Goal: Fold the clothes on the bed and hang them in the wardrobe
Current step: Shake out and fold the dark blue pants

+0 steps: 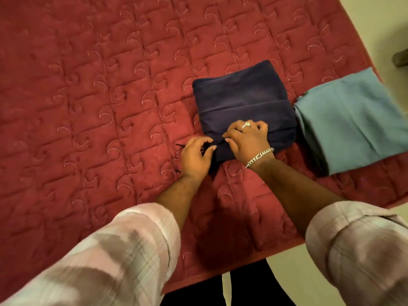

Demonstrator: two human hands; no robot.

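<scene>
Navy folded garment (pixel 240 93), one; teal garment (pixel 353 120), one, beside it. Left hand (pixel 196 157), right hand (pixel 247 140) both pinching navy hem.

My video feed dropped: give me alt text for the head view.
Both hands, left and right, grip the near edge of a folded navy cloth garment on a red quilted bedspread. A folded teal garment lies beside it, to its right.

A big bed (pixel 88 85) fills most of the view, covered with a dark red quilt (pixel 136 62) stitched in squares with little curls. Beside it the floor (pixel 375 23) is pale cream. A dark, blurry thing (pixel 400 59) sits on the floor at the right edge.
</scene>
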